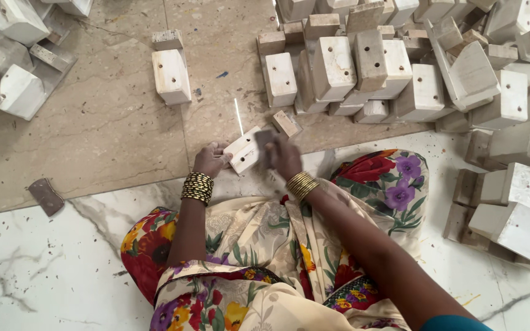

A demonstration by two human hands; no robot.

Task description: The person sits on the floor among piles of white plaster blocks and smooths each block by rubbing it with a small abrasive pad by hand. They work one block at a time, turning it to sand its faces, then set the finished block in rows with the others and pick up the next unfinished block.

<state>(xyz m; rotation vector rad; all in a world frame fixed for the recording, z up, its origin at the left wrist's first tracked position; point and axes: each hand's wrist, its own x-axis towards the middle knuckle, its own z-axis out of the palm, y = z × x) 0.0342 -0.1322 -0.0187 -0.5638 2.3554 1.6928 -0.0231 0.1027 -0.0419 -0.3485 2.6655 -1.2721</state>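
My left hand (211,159) grips the left end of a small pale wooden block (243,151) with two drilled holes, held tilted just above the floor. My right hand (283,158) is closed on a dark brown sanding piece (265,142) pressed against the block's right end; the hand is blurred. Both wrists wear stacks of gold bangles. I sit on the floor with my knees apart, in a floral garment.
A large heap of similar drilled blocks (387,67) lies ahead and to the right. One single block (171,75) stands ahead on the left, more blocks (13,61) at far left. A dark sanding scrap (45,196) lies on the floor at left. White stone-faced blocks (516,214) sit at right.
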